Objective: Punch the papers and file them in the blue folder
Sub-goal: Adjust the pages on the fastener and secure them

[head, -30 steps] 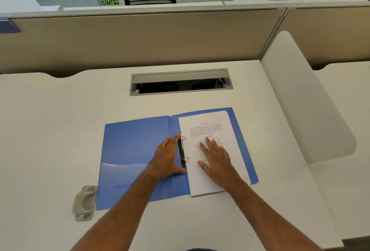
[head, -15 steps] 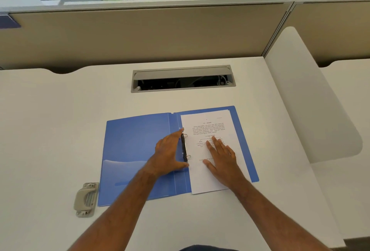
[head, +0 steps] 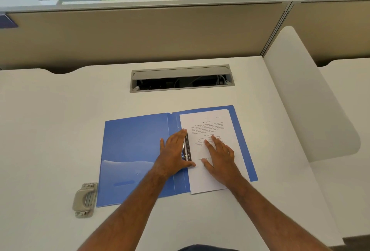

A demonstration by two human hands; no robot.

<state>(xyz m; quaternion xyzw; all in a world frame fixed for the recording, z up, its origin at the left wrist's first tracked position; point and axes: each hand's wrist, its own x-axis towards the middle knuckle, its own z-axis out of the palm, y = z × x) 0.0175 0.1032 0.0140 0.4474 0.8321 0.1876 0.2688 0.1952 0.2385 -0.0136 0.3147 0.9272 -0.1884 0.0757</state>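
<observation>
The blue folder (head: 136, 146) lies open on the white desk. White printed papers (head: 208, 122) sit on its right half, threaded on the black and metal ring clip (head: 187, 148) along the spine. My left hand (head: 173, 153) lies flat beside the clip, with the fingertips and thumb touching it. Flat on the papers rests my right hand (head: 220, 156), fingers straight and spread. A grey hole punch (head: 85, 199) stands on the desk just left of the folder's near left corner.
A grey cable tray (head: 181, 79) with an open lid is set into the desk (head: 50, 120) behind the folder. A beige partition (head: 140, 36) closes the far side. A white rounded divider (head: 308, 98) stands at the right.
My left hand has flattened against the ring clip. The right hand has slid slightly up the papers. The camera view has shifted a little.
</observation>
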